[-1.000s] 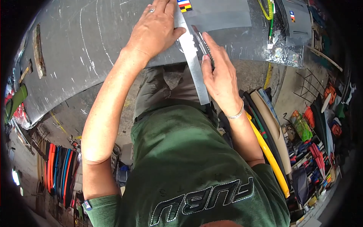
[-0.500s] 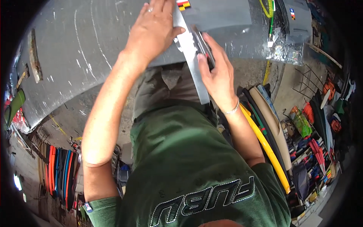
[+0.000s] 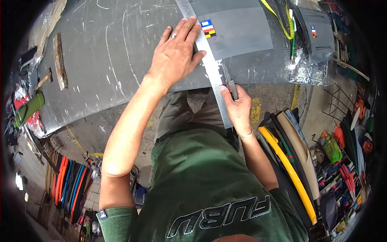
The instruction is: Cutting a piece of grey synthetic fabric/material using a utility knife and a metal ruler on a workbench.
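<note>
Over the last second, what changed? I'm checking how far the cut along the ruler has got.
The right hand has drawn the utility knife toward the person along the metal ruler, down to the near edge of the grey sheet. The left hand stays pressed flat on ruler and sheet; neither visibly shifted.

The person wears a dark green T-shirt (image 3: pixel 209 189) with pale lettering across the chest, short sleeves and grey-brown trousers (image 3: pixel 181 115) above it; a ring (image 3: pixel 173 35) and a thin wrist bracelet (image 3: pixel 246 135).
</note>
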`<state>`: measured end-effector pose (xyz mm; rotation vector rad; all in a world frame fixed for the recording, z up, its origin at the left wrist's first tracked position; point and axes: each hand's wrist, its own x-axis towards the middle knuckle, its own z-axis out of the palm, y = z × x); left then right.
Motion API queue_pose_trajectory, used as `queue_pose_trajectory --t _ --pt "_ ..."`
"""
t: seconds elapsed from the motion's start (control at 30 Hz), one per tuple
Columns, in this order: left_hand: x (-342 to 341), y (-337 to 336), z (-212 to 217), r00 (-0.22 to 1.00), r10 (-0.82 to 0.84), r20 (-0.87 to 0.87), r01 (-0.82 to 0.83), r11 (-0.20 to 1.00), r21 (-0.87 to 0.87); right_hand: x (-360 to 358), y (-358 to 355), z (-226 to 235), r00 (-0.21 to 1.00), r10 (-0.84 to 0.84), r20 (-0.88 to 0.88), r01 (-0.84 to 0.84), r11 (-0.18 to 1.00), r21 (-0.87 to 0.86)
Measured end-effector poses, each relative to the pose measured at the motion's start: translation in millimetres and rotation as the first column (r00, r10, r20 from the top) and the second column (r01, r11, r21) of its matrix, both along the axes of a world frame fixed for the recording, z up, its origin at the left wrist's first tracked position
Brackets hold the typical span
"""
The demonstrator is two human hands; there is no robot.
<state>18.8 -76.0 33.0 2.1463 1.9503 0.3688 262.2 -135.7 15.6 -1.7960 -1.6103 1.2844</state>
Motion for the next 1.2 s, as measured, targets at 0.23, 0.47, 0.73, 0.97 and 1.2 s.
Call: queue_pose_trajectory --t 0.23,0.47,0.73,0.97,1.2 --pt "-21 8 -3 0.987 -0.032 -0.157 0.045 0.996 0.079 -5 1 -2 0.999 -0.045 -0.028 0.046 0.999 0.017" --pt "-21 3 -10 0.998 -0.030 -0.052 0.035 0.996 0.087 -6 -2 -2 0.996 -0.075 -0.039 0.074 0.996 -0.044" --pt "-10 0 -14 0.997 0.014 -0.081 -0.008 0.997 0.081 -6 -3 -3 0.993 -0.084 -0.081 0.083 0.996 -0.018" --pt "-8 0 -17 0.998 -0.006 -0.058 0.011 0.996 0.093 -7 -3 -1 0.988 -0.092 -0.122 0.090 0.996 -0.021" --pt "-8 1 -16 0.999 -0.011 -0.043 0.014 0.997 0.076 -7 -5 -6 0.989 -0.101 -0.110 0.100 0.995 -0.015"
